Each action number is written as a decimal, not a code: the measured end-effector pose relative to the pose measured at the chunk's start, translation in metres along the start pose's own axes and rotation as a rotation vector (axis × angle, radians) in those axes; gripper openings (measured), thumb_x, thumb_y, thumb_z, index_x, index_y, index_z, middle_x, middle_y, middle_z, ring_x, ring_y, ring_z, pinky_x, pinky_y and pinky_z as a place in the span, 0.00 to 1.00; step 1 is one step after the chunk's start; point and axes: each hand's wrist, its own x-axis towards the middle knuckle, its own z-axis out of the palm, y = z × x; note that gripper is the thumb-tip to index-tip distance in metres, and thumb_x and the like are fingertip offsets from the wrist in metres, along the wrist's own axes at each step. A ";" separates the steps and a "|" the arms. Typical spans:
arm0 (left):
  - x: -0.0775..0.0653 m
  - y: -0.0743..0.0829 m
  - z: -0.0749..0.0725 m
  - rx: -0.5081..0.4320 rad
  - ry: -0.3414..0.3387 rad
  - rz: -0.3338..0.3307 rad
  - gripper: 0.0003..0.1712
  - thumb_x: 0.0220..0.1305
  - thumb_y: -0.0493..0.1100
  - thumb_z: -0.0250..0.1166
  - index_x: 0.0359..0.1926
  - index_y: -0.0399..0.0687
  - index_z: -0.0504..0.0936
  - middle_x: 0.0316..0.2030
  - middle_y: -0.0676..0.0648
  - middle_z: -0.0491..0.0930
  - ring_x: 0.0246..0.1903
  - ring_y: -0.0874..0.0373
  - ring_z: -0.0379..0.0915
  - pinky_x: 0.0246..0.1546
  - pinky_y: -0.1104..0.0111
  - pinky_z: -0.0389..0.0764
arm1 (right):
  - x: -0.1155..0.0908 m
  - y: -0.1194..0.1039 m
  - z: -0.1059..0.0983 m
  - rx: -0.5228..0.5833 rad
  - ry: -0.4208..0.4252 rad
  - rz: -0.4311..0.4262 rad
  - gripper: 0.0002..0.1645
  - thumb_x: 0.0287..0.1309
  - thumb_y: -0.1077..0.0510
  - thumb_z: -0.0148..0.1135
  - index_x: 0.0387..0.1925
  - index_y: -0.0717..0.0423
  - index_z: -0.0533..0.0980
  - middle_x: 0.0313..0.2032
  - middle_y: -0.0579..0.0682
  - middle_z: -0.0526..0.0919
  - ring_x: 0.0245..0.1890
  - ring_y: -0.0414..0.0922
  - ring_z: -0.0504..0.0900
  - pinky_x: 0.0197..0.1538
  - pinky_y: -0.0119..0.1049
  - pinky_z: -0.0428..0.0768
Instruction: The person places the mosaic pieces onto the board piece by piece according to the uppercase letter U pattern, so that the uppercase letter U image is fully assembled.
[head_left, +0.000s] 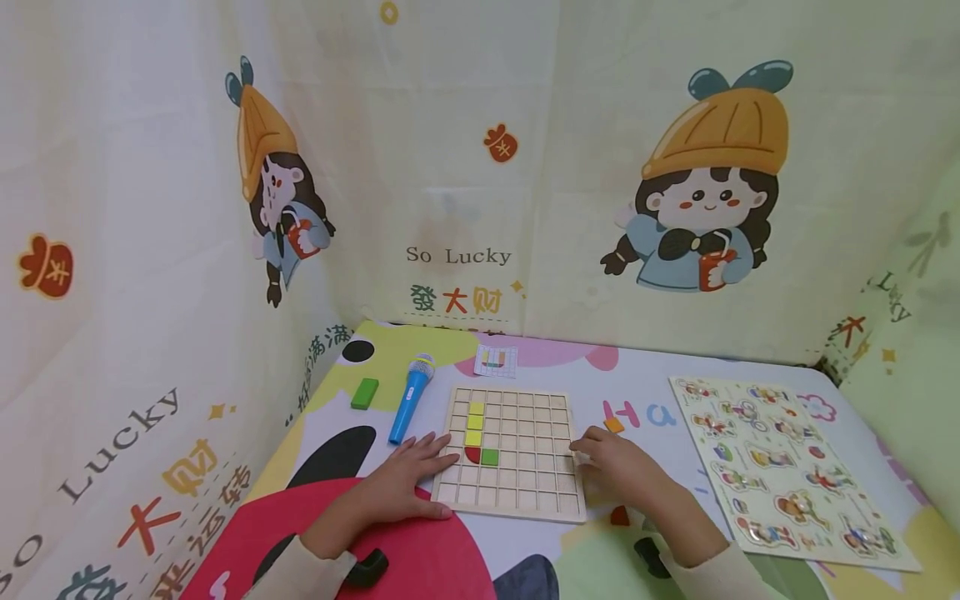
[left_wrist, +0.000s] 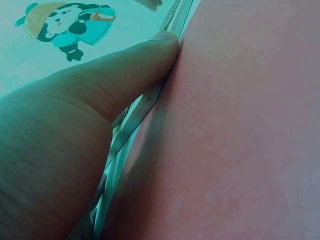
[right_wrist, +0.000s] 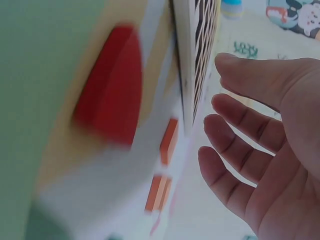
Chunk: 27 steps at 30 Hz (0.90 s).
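Observation:
A wooden grid board point(head_left: 525, 483) lies between the two hands. Three yellow squares point(head_left: 474, 422) run down a column on its left side, above a red rounded piece point(head_left: 472, 456) and a green square point(head_left: 490, 457). My left hand point(head_left: 397, 485) rests at the board's left edge, fingers spread; its thumb point(left_wrist: 145, 60) lies along the near left corner. At the right edge is my right hand point(head_left: 626, 467), its fingers loosely bent with nothing between them in the right wrist view. Near it lie a red block point(right_wrist: 110, 90) and orange blocks point(right_wrist: 169, 141).
A blue toy microphone point(head_left: 408, 404) and a green block point(head_left: 364, 393) lie left of the board. Behind it is a small pattern card point(head_left: 496, 362). A picture puzzle board point(head_left: 780, 467) lies at the right. Printed cloth point(head_left: 562, 208) hangs around the table.

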 end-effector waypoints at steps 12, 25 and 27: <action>-0.001 -0.001 0.000 0.007 0.017 0.038 0.51 0.50 0.77 0.61 0.73 0.65 0.63 0.74 0.54 0.51 0.74 0.48 0.38 0.69 0.45 0.43 | -0.028 0.035 -0.012 0.006 -0.035 0.097 0.15 0.54 0.60 0.71 0.45 0.55 0.82 0.40 0.44 0.79 0.41 0.45 0.78 0.47 0.45 0.80; 0.000 -0.003 0.003 0.021 0.013 0.016 0.52 0.49 0.79 0.59 0.73 0.68 0.62 0.75 0.57 0.50 0.74 0.50 0.36 0.70 0.47 0.41 | -0.057 0.053 -0.018 0.005 -0.077 0.163 0.17 0.54 0.59 0.70 0.47 0.57 0.81 0.39 0.44 0.78 0.39 0.45 0.79 0.45 0.46 0.80; 0.001 -0.004 0.004 0.031 0.012 0.019 0.51 0.49 0.79 0.59 0.73 0.69 0.61 0.75 0.57 0.49 0.74 0.50 0.36 0.70 0.47 0.41 | -0.061 0.055 -0.018 0.013 -0.089 0.172 0.17 0.54 0.59 0.70 0.46 0.57 0.81 0.38 0.43 0.78 0.38 0.44 0.79 0.44 0.46 0.80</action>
